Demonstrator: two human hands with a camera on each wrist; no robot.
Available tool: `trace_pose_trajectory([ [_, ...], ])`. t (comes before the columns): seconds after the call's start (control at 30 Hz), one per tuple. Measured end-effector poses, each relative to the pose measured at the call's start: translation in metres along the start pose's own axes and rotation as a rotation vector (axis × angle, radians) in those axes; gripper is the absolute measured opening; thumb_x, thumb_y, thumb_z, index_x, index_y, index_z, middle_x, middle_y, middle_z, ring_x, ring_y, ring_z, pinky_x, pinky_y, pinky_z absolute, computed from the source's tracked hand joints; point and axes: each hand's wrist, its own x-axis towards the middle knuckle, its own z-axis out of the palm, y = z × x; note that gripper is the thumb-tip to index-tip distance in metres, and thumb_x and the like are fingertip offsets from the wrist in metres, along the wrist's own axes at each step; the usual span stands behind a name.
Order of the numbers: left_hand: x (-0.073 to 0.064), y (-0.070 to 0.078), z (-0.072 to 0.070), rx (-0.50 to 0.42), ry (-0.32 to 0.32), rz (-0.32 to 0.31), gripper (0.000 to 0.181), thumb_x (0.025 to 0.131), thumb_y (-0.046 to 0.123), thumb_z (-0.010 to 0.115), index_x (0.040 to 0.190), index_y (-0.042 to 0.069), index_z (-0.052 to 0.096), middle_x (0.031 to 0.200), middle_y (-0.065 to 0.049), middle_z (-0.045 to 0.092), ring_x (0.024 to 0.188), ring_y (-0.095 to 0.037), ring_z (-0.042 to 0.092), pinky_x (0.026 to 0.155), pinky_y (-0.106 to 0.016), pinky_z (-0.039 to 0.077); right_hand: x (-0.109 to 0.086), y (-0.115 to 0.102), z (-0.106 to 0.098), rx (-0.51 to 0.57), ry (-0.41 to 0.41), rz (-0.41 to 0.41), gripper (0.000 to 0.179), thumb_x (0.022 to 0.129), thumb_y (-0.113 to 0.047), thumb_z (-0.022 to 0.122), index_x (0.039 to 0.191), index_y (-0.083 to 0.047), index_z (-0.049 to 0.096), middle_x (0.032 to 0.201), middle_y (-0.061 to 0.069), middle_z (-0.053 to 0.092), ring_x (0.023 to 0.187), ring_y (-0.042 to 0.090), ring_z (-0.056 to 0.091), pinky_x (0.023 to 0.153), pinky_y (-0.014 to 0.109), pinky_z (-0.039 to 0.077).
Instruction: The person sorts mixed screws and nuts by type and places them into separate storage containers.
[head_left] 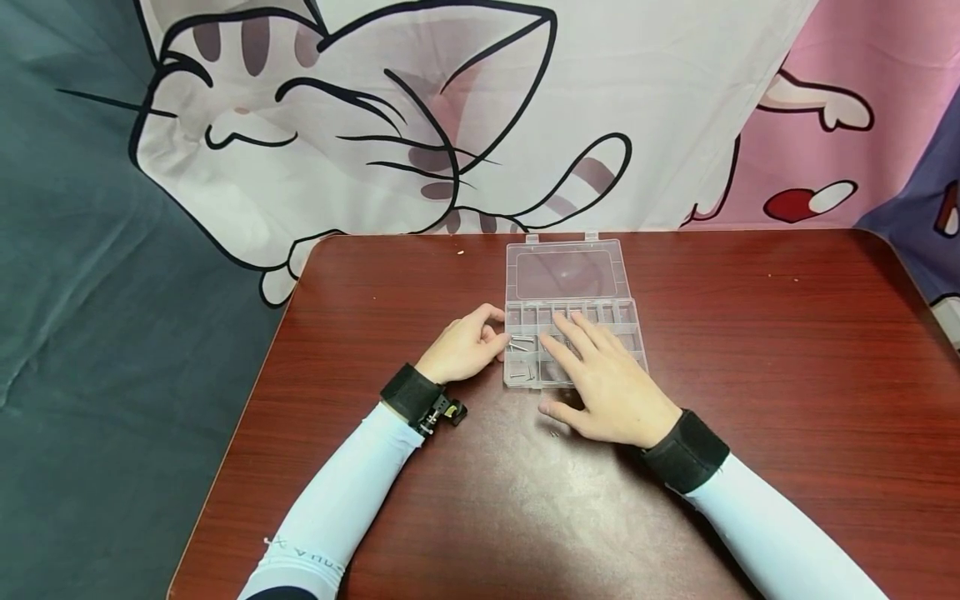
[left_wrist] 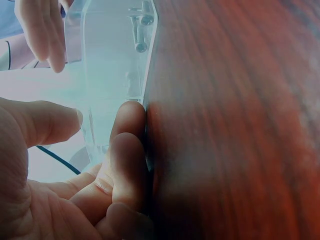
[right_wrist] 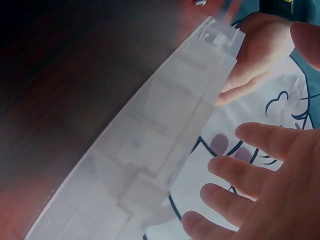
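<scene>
A clear plastic compartment box (head_left: 633,333) lies on the table with its lid (head_left: 566,275) folded back, away from me. My left hand (head_left: 461,346) holds the box by its left side. In the left wrist view its thumb (left_wrist: 55,122) is at the upper rim and curled fingers (left_wrist: 127,165) press the outer wall. Screws (left_wrist: 140,46) show through that wall, in the left compartments. Over the box is my right hand (head_left: 611,387), fingers spread and holding nothing. The right wrist view shows these fingers (right_wrist: 240,172) above the box's rim. The hand hides several compartments from the head view.
The brown wooden table (head_left: 765,375) extends to both sides of the box. A small shiny piece (head_left: 553,433) lies in front of the box, near the right thumb. Behind the table hangs a cloth (head_left: 645,75) with cartoon cats.
</scene>
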Motion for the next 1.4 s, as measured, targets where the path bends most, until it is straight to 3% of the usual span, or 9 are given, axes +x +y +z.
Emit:
trace_pose_trajectory([
  [0.13, 0.0, 0.001, 0.0, -0.004, -0.005, -0.004, 0.041, 0.098, 0.038, 0.051, 0.133, 0.016, 0.053, 0.074, 0.01, 0.067, 0.064, -0.012, 0.059, 0.065, -0.033, 0.044, 0.0, -0.006, -0.001, 0.009, 0.003, -0.026, 0.086, 0.086, -0.066, 0.056, 0.147, -0.005, 0.049, 0.156, 0.019, 0.037, 0.145, 0.038, 0.029, 0.114, 0.053, 0.024],
  [0.33, 0.0, 0.002, 0.0, 0.009, -0.003, -0.004, 0.041, 0.097, 0.04, 0.051, 0.132, 0.017, 0.052, 0.073, 0.011, 0.066, 0.065, -0.011, 0.058, 0.066, -0.032, 0.044, 0.0, -0.016, -0.003, 0.025, 0.011, -0.073, 0.078, 0.083, -0.06, 0.064, 0.138, -0.005, 0.058, 0.144, 0.018, 0.047, 0.135, 0.034, 0.041, 0.109, 0.051, 0.032],
  [0.53, 0.0, 0.001, 0.001, 0.014, 0.006, -0.003, 0.04, 0.097, 0.039, 0.051, 0.13, 0.018, 0.053, 0.073, 0.012, 0.066, 0.064, -0.011, 0.058, 0.066, -0.033, 0.044, -0.001, -0.022, -0.004, 0.025, 0.034, -0.123, 0.056, 0.08, -0.051, 0.072, 0.116, -0.008, 0.066, 0.125, 0.012, 0.054, 0.109, 0.029, 0.051, 0.091, 0.046, 0.044],
  [0.67, 0.0, -0.001, 0.001, 0.009, 0.012, -0.006, 0.038, 0.097, 0.039, 0.052, 0.13, 0.019, 0.054, 0.073, 0.012, 0.066, 0.064, -0.011, 0.058, 0.066, -0.033, 0.044, -0.001, -0.025, -0.002, 0.02, 0.05, -0.165, 0.034, 0.079, -0.041, 0.074, 0.094, -0.013, 0.063, 0.097, 0.0, 0.047, 0.084, 0.021, 0.046, 0.075, 0.04, 0.041],
  [0.8, 0.0, -0.001, 0.001, 0.005, 0.013, -0.005, 0.038, 0.097, 0.039, 0.052, 0.13, 0.019, 0.054, 0.073, 0.012, 0.066, 0.064, -0.011, 0.058, 0.066, -0.033, 0.044, -0.001, -0.028, 0.001, 0.024, 0.057, -0.196, 0.023, 0.079, -0.032, 0.074, 0.082, -0.015, 0.058, 0.083, -0.005, 0.038, 0.074, 0.016, 0.041, 0.071, 0.037, 0.04],
  [1.13, 0.0, 0.001, 0.0, 0.003, 0.011, 0.0, 0.039, 0.097, 0.039, 0.052, 0.13, 0.019, 0.053, 0.073, 0.011, 0.066, 0.064, -0.011, 0.058, 0.068, -0.033, 0.044, -0.003, -0.031, 0.013, -0.013, 0.091, -0.213, 0.019, 0.082, -0.016, 0.071, 0.07, -0.017, 0.056, 0.072, -0.006, 0.036, 0.063, 0.015, 0.041, 0.061, 0.036, 0.039],
  [1.4, 0.0, 0.0, 0.0, 0.004, 0.006, -0.005, 0.039, 0.097, 0.04, 0.051, 0.13, 0.019, 0.054, 0.074, 0.011, 0.066, 0.064, -0.011, 0.058, 0.065, -0.032, 0.044, -0.005, -0.031, 0.017, -0.067, 0.047, -0.215, 0.014, 0.077, -0.008, 0.068, 0.069, -0.015, 0.059, 0.072, -0.005, 0.04, 0.062, 0.016, 0.044, 0.06, 0.036, 0.039],
])
